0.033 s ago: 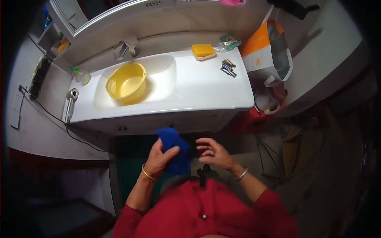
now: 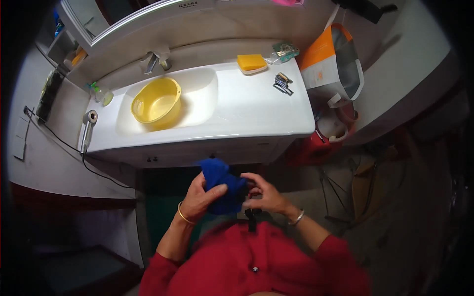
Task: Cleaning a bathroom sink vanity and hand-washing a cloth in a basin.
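Observation:
A blue cloth (image 2: pixel 228 190) hangs bunched in front of my red top, below the washbasin's front edge. My left hand (image 2: pixel 201 197) is closed on its left side, thumb laid across the fabric. At the cloth's right edge is my right hand (image 2: pixel 266 193), its fingers bent and held apart from the thumb. Its fingertips reach the fabric, but I cannot tell how firmly they touch it.
A yellow plastic basin (image 2: pixel 157 102) sits in the white washbasin (image 2: pixel 203 93) under the tap (image 2: pixel 154 62). A yellow sponge (image 2: pixel 251 61), small batteries-like pieces (image 2: pixel 283 84) and a hair dryer (image 2: pixel 88 126) lie on the counter. An orange-and-white bag (image 2: pixel 321 69) stands at right.
My right hand has moved left to the cloth's edge. The cloth has shifted slightly right and spread toward that hand, while my left hand keeps hold of it.

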Motion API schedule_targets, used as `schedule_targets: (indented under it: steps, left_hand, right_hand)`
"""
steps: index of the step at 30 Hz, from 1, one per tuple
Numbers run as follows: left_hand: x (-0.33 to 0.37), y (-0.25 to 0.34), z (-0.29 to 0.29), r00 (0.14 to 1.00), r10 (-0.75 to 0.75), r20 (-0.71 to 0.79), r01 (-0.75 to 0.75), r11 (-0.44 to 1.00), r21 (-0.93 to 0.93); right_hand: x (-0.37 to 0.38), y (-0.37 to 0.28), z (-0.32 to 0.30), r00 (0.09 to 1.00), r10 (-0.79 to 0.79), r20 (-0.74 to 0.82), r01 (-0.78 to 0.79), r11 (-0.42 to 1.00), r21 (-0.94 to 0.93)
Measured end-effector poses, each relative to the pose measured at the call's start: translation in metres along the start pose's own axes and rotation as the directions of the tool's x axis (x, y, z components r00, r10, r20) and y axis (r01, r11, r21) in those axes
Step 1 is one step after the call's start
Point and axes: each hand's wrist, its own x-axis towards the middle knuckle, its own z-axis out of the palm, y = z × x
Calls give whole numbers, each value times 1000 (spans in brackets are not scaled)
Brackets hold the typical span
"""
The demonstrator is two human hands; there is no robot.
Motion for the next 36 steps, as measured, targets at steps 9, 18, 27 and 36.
schedule_targets:
  steps: [9,18,27,36]
  left_hand:
    - [37,32,43,992,54,-118,-64,994,-83]
    - [77,-13,5,966,79,246,-170,912,374]
    - [112,97,-29,957,202,209,-241,953,183]
    - [268,2,-62,831,422,361,-379,-44,924]
  right_hand:
    - [-11,-12,-35,994,98,53,-110,788,606]
    - [-14,-59,-58,955,73,-287,-14,979,203]
    - [34,-123,-72,734,-412,-539,186,886,-424]
    - [126,-1,-165,613,-342,-712,-178,818,-547]
